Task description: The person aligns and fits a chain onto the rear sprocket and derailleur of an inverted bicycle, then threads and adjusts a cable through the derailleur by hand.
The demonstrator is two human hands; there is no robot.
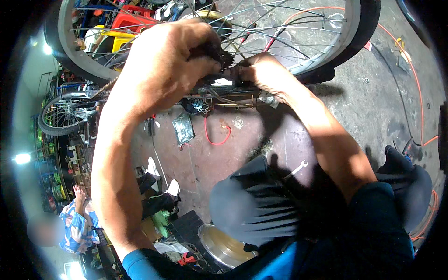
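A spoked bicycle wheel (363, 28) with a black tyre stands across the top of the view. At its hub is a dark toothed sprocket (227, 59). My left hand (172, 58) curls around the sprocket from the left, thumb and fingers closed on its dark body. My right hand (267, 73) is closed just right of it, beside the axle; its fingertips are in shadow, and what they pinch is hidden. Below my hands runs a part of the bicycle frame (240, 98), with blue wiring (198, 106) hanging near it.
A wrench (296, 169) lies on the floor by my knee. A clear plastic packet (183, 128) and a red wire (217, 143) lie below the wheel. A round metal basin (221, 242) stands near me. A person (79, 224) sits at left. An orange hose (415, 79) curves at right.
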